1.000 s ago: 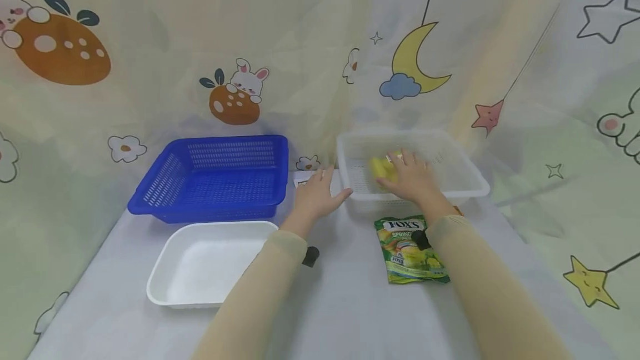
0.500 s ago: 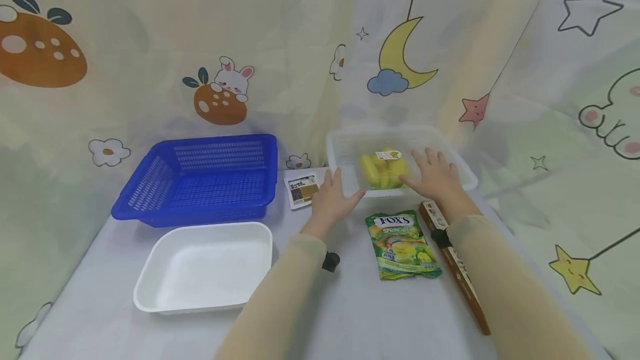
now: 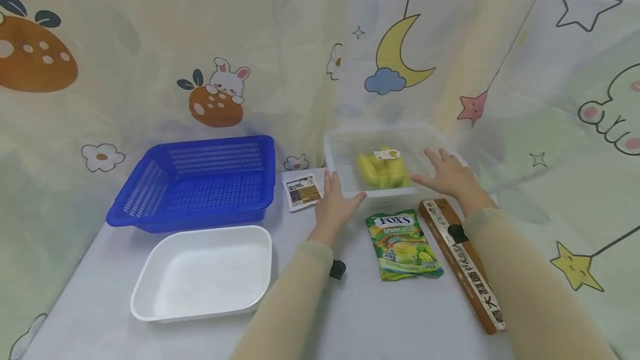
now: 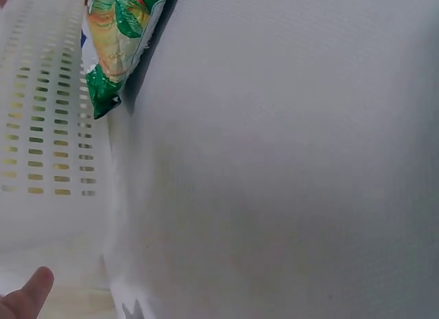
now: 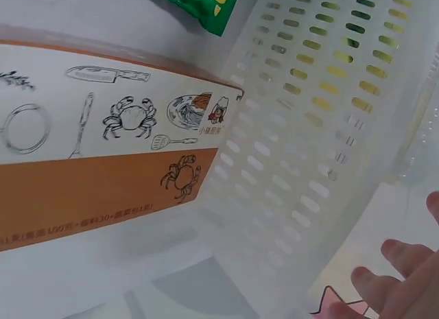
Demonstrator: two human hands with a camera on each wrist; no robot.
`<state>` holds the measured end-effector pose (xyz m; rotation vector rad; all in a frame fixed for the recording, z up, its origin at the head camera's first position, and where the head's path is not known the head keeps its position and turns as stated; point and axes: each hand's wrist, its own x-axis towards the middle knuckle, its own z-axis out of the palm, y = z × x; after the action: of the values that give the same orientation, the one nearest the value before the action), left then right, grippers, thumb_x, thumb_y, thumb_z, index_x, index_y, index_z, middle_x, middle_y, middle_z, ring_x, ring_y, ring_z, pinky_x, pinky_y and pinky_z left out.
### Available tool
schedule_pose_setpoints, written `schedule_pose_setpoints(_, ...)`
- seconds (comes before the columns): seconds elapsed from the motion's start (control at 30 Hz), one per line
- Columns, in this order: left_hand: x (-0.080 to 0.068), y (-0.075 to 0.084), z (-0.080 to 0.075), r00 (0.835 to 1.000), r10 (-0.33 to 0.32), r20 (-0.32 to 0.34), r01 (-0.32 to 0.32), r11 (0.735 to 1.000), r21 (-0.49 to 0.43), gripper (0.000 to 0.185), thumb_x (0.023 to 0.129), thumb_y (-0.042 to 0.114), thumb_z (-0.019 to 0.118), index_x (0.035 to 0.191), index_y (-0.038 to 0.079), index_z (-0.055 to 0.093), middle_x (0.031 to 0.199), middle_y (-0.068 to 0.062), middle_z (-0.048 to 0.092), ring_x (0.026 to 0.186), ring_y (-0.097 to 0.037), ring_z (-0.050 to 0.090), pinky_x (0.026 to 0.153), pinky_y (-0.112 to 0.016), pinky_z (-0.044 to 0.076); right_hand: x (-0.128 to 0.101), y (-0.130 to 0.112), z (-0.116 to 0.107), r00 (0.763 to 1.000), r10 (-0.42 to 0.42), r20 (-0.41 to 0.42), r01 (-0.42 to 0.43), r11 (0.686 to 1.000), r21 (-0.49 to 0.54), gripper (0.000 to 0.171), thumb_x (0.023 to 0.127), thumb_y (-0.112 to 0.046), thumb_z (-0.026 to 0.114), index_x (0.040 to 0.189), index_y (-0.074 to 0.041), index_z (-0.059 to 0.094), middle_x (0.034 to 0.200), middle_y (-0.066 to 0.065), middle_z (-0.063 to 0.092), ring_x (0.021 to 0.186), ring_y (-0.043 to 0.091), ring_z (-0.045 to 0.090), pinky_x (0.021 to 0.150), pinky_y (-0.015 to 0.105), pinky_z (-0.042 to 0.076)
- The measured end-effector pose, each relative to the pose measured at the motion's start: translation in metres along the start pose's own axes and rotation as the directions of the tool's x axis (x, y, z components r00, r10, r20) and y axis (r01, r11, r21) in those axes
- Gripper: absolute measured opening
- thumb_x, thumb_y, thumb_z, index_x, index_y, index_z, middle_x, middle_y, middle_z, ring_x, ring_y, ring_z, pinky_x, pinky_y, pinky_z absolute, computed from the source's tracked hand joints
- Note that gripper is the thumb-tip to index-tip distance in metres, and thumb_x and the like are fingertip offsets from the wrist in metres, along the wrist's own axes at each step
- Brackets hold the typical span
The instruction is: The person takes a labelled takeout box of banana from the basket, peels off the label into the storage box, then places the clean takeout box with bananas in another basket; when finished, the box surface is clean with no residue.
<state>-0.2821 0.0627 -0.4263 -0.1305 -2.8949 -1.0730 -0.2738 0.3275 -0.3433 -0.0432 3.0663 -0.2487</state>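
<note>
My left hand [image 3: 336, 204] is at the front left corner of a white perforated basket [image 3: 340, 185], its fingers straight and spread. I cannot tell if it touches the rim. Over the basket's right front side, my right hand [image 3: 450, 178] has its fingers stretched out and holds nothing. Inside the basket lies a clear pack of yellow fruit [image 3: 382, 172], like bananas, with a white label. In the right wrist view, several right fingertips [image 5: 405, 257] appear beside the basket [image 5: 274, 182]. One left fingertip [image 4: 41, 281] shows near the basket wall [image 4: 48, 216] in the left wrist view.
A green Fox's candy bag [image 3: 404, 246] and a brown pasta box [image 3: 462, 263] lie in front of the basket. Left of it are a small white-and-brown packet [image 3: 302, 192], a blue basket [image 3: 200, 188] and a white tray [image 3: 202, 274]. A printed cloth hangs behind.
My right hand has drawn right, off the yellow fruit pack. The left hand has shifted right toward the basket corner. The packet and pasta box show more fully, and the head view has turned slightly.
</note>
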Motion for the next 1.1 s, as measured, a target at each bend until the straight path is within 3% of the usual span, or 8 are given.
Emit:
schedule_pose_setpoints(0.27, -0.003, -0.002, 0.000, 0.999, -0.013, 0.031, 0.013, 1.000, 0.022, 0.099, 0.074, 0.072, 0.048, 0.147, 0.016, 0.011, 0.154, -0.003, -0.002, 0.112, -0.031, 0.055, 0.079, -0.042, 0.046, 0.020, 0.002, 0.010, 0.985, -0.073, 0.158, 0.034, 0.971, 0.236, 0.096, 0.082, -0.057, 0.053, 0.147, -0.013, -0.002, 0.148, 0.029, 0.002, 0.133, 0.052, 0.005, 0.101, 0.069, 0.014)
schedule_pose_setpoints(0.6, -0.002, 0.002, -0.006, 0.998, -0.019, 0.067, 0.016, 0.999, 0.048, 0.099, 0.075, 0.075, 0.043, 0.147, 0.018, 0.006, 0.154, -0.002, -0.007, 0.104, -0.027, 0.059, 0.074, -0.036, 0.046, 0.032, 0.004, 0.007, 0.950, -0.147, 0.277, 0.051, 0.944, 0.325, 0.100, 0.081, -0.053, 0.057, 0.145, -0.019, -0.013, 0.150, 0.024, -0.007, 0.133, 0.052, 0.000, 0.098, 0.072, 0.010)
schedule_pose_setpoints(0.77, -0.003, 0.004, -0.007, 0.997, -0.017, 0.073, 0.011, 0.997, 0.075, 0.099, 0.075, 0.076, 0.040, 0.147, 0.017, 0.006, 0.154, -0.003, -0.007, 0.100, -0.026, 0.060, 0.068, -0.032, 0.046, 0.038, 0.007, 0.012, 0.943, -0.162, 0.291, 0.056, 0.938, 0.342, 0.102, 0.081, -0.050, 0.059, 0.144, -0.018, -0.015, 0.149, 0.026, -0.009, 0.132, 0.053, -0.002, 0.099, 0.071, 0.009)
schedule_pose_setpoints(0.97, -0.005, 0.005, -0.007, 0.998, -0.013, 0.066, 0.009, 0.998, 0.058, 0.098, 0.076, 0.073, 0.043, 0.147, 0.017, 0.006, 0.154, -0.004, -0.006, 0.111, -0.029, 0.055, 0.085, -0.042, 0.046, 0.040, 0.010, 0.017, 0.947, -0.168, 0.274, 0.062, 0.932, 0.357, 0.101, 0.081, -0.049, 0.060, 0.145, -0.018, -0.012, 0.149, 0.026, -0.006, 0.132, 0.053, -0.001, 0.099, 0.072, 0.009)
schedule_pose_setpoints(1.1, -0.005, 0.005, -0.007, 0.998, -0.015, 0.067, 0.011, 0.998, 0.056, 0.097, 0.077, 0.072, 0.044, 0.147, 0.017, 0.006, 0.154, -0.004, -0.006, 0.112, -0.029, 0.054, 0.086, -0.043, 0.045, 0.040, 0.011, 0.018, 0.947, -0.181, 0.263, 0.077, 0.929, 0.361, 0.099, 0.081, -0.048, 0.059, 0.146, -0.019, -0.010, 0.149, 0.027, -0.004, 0.132, 0.053, 0.001, 0.098, 0.072, 0.010)
